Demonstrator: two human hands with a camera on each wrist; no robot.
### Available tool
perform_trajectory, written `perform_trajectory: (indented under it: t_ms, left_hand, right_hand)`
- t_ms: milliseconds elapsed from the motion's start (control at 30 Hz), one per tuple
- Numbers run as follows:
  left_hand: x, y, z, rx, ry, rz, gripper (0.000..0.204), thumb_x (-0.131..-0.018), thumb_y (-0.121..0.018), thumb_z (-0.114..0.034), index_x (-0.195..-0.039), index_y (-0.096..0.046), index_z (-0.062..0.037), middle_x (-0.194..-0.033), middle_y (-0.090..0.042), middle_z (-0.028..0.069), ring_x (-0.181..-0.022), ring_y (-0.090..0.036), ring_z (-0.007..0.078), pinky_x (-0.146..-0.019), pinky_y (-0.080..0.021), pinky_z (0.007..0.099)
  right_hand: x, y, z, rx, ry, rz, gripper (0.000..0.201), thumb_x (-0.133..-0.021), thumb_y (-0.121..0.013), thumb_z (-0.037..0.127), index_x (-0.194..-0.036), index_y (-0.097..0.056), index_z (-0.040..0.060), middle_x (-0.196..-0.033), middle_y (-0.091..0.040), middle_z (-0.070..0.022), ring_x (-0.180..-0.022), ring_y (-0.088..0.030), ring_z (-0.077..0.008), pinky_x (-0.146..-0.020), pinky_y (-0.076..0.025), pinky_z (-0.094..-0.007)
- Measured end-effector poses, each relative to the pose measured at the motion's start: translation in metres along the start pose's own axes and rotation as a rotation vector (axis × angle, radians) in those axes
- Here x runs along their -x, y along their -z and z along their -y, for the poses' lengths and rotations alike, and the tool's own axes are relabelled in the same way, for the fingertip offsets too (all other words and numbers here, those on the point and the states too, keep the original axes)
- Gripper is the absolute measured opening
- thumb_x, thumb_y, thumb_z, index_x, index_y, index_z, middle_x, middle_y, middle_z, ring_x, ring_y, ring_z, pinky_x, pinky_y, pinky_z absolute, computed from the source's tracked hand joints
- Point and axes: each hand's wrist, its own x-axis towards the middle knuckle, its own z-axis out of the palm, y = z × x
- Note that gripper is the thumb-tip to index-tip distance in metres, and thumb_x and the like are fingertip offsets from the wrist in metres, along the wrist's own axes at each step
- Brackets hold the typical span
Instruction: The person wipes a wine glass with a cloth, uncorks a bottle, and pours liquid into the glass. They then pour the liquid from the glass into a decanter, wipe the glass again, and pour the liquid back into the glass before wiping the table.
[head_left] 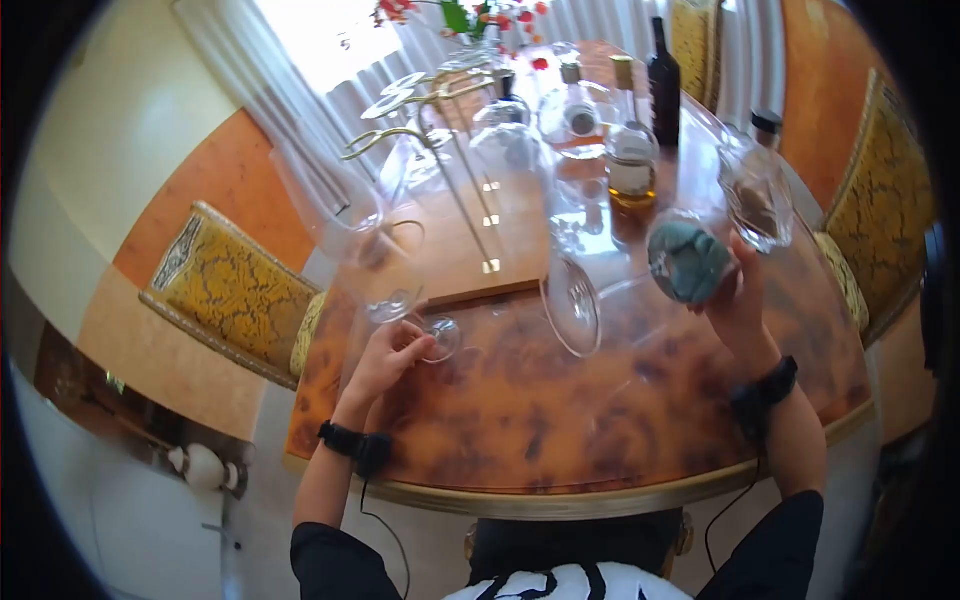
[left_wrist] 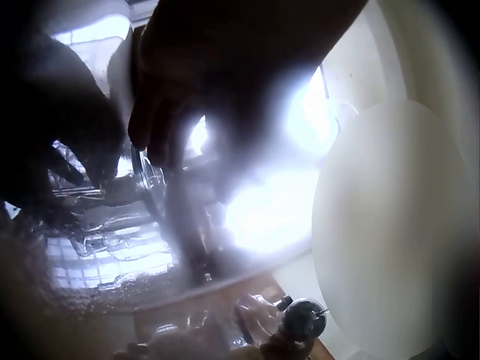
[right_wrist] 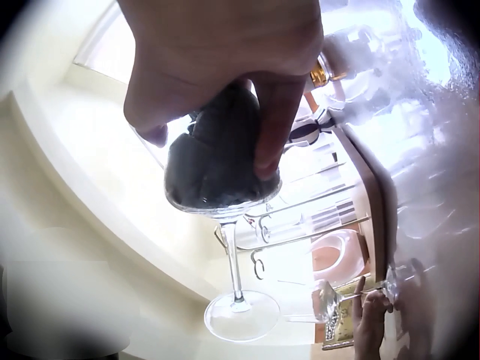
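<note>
My right hand (head_left: 740, 300) grips a stemmed glass (right_wrist: 234, 259) by its bowl, above the right half of the table. A grey-green cloth (head_left: 690, 262) is bunched in that bowl. In the head view the glass lies tilted sideways, its clear foot pointing left; the right wrist view shows the whole stem and foot. My left hand (head_left: 388, 357) pinches the foot of another stemmed glass (head_left: 443, 338) at the table's left, thumb and forefinger at the foot's edge. The left wrist view shows that hand (left_wrist: 225, 82) dark against glare.
A wooden board (head_left: 480, 285) with a gold rack (head_left: 455, 150) of hanging glasses stands at the back left. Behind are an amber bottle (head_left: 632, 165), a dark wine bottle (head_left: 663, 90) and a clear decanter (head_left: 757, 195). Patterned chairs (head_left: 230, 290) flank the glossy table (head_left: 600, 440).
</note>
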Motion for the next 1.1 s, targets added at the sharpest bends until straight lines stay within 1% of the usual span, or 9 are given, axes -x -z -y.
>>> perform_trajectory:
  t_ms: [333, 467, 500, 600, 667, 800, 900, 967, 1100]
  left_hand:
    - [-0.036, -0.094, -0.053, 0.054, -0.107, 0.311, 0.014, -0.103, -0.057, -0.011, -0.111, -0.064, -0.0014, -0.084, -0.063, 0.0003, -0.075, -0.061, 0.0078, -0.069, -0.052, 0.0247]
    - [-0.070, -0.153, -0.093, -0.205, -0.679, 0.131, 0.025, -0.101, -0.061, -0.021, -0.101, -0.067, 0.0032, -0.071, -0.066, 0.0124, -0.065, -0.063, 0.0135, -0.062, -0.051, 0.0328]
    - [-0.082, -0.168, -0.097, -0.197, -0.680, 0.119, 0.025, -0.101, -0.061, -0.021, -0.101, -0.067, 0.0032, -0.071, -0.066, 0.0124, -0.065, -0.063, 0.0135, -0.062, -0.051, 0.0328]
    - [-0.111, -0.206, -0.116, 0.041, -0.277, 0.272, 0.023, -0.100, -0.060, -0.019, -0.104, -0.069, 0.0026, -0.072, -0.067, 0.0182, -0.065, -0.067, 0.0219, -0.064, -0.052, 0.0383]
    - [-0.137, -0.222, -0.110, 0.003, -0.368, 0.248, 0.023, -0.101, -0.060, -0.019, -0.105, -0.068, 0.0019, -0.069, -0.066, 0.0095, -0.065, -0.065, 0.0131, -0.061, -0.051, 0.0319]
    - [-0.144, -0.219, -0.113, -0.067, -0.382, 0.265, 0.024, -0.103, -0.057, -0.017, -0.116, -0.063, 0.0021, -0.079, -0.069, 0.0107, -0.071, -0.066, 0.0132, -0.064, -0.054, 0.0309]
    - [-0.114, -0.182, -0.105, 0.223, -0.250, 0.369, 0.036, -0.106, -0.051, -0.018, -0.137, -0.046, 0.0010, -0.100, -0.070, 0.0138, -0.081, -0.069, 0.0194, -0.073, -0.058, 0.0332]
    - [-0.083, -0.141, -0.102, 0.417, -0.142, 0.390, 0.038, -0.108, -0.047, -0.028, -0.135, -0.049, -0.0011, -0.102, -0.070, 0.0150, -0.089, -0.069, 0.0202, -0.078, -0.058, 0.0345]
    - [-0.026, -0.086, -0.087, 0.714, -0.042, 0.363, 0.063, -0.104, -0.047, -0.052, -0.148, -0.037, -0.0083, -0.128, -0.058, 0.0200, -0.109, -0.066, 0.0296, -0.087, -0.058, 0.0412]
  right_hand:
    - [-0.009, 0.007, 0.015, -0.139, 0.060, -0.004, 0.068, -0.096, -0.046, 0.061, -0.105, -0.068, -0.0025, -0.077, -0.071, -0.0118, -0.056, -0.068, -0.0206, -0.045, -0.053, -0.0291]
    - [0.000, -0.007, 0.023, -0.204, 0.046, 0.001, 0.069, -0.096, -0.046, 0.059, -0.109, -0.066, -0.0048, -0.080, -0.072, -0.0139, -0.054, -0.067, -0.0219, -0.044, -0.054, -0.0297]
    - [0.000, -0.005, 0.022, -0.201, 0.022, 0.062, 0.070, -0.096, -0.044, 0.059, -0.111, -0.065, -0.0061, -0.081, -0.071, -0.0146, -0.056, -0.068, -0.0226, -0.043, -0.054, -0.0303]
    - [0.000, 0.008, 0.014, -0.161, -0.034, 0.164, 0.072, -0.096, -0.043, 0.060, -0.112, -0.065, -0.0069, -0.080, -0.071, -0.0152, -0.056, -0.068, -0.0231, -0.044, -0.054, -0.0309]
    - [0.001, 0.007, 0.012, -0.126, -0.036, 0.164, 0.071, -0.096, -0.043, 0.060, -0.104, -0.068, -0.0068, -0.077, -0.070, -0.0152, -0.055, -0.067, -0.0236, -0.045, -0.054, -0.0324]
    - [-0.005, 0.017, 0.001, -0.040, -0.016, 0.205, 0.065, -0.098, -0.044, 0.056, -0.083, -0.069, -0.0026, -0.071, -0.068, -0.0141, -0.056, -0.066, -0.0240, -0.047, -0.054, -0.0339]
    - [-0.005, 0.020, -0.008, -0.036, -0.053, 0.251, 0.061, -0.098, -0.046, 0.054, -0.083, -0.069, -0.0010, -0.071, -0.068, -0.0137, -0.059, -0.067, -0.0239, -0.050, -0.054, -0.0339]
    - [-0.003, 0.017, -0.006, 0.093, -0.025, 0.275, 0.058, -0.098, -0.048, 0.052, -0.083, -0.069, 0.0003, -0.072, -0.068, -0.0133, -0.062, -0.067, -0.0240, -0.053, -0.055, -0.0348]
    - [-0.001, 0.003, -0.018, 0.076, -0.068, 0.201, 0.058, -0.099, -0.049, 0.052, -0.086, -0.070, -0.0003, -0.075, -0.070, -0.0135, -0.063, -0.069, -0.0250, -0.053, -0.056, -0.0368]
